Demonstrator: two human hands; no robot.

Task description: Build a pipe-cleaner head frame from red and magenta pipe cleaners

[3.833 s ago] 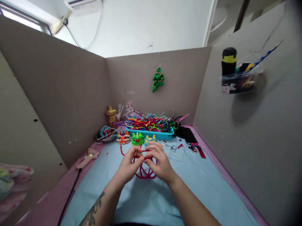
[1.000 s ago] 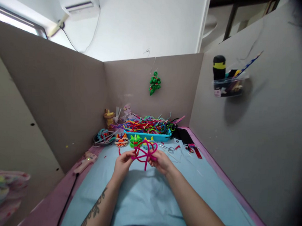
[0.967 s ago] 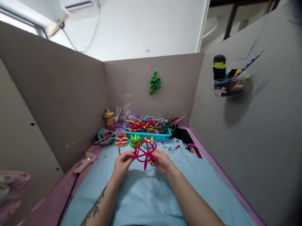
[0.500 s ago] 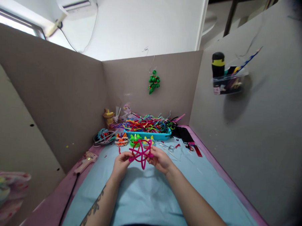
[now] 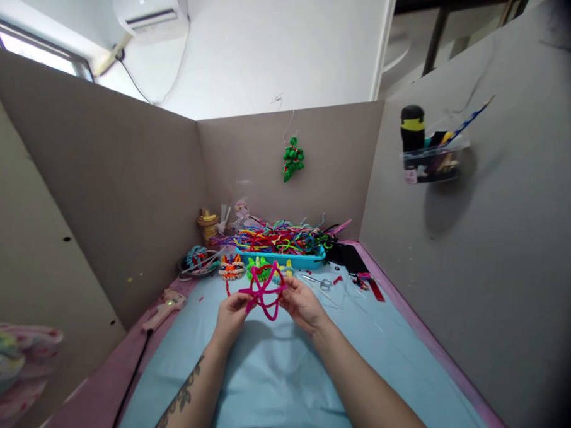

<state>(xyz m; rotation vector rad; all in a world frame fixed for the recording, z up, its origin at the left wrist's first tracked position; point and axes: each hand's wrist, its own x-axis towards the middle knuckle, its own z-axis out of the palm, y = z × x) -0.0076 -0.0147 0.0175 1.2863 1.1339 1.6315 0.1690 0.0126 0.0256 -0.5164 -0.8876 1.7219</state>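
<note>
Between my hands hangs a star-like form of bent magenta pipe cleaners (image 5: 264,292), with a red ring of pipe cleaner looped through it. My left hand (image 5: 233,309) pinches its left side between thumb and fingers. On the opposite side, my right hand (image 5: 303,303) grips the edge near a point of the star. The form is held above the light blue cloth. Just behind it stand an orange-and-white pipe-cleaner figure (image 5: 231,268), a green one (image 5: 257,267) and a yellow-and-blue one, partly hidden by the star.
A blue tray (image 5: 293,260) heaped with coloured pipe cleaners sits at the back. Scissors (image 5: 321,282) lie to the right, near a dark flat object (image 5: 352,258). At left rest a bowl (image 5: 198,267) and a pink corded tool (image 5: 164,311). Grey partitions enclose the table.
The magenta star form has turned slightly between my hands, so its points lie differently. Both hands keep hold of it. The whole view has shifted a little.
</note>
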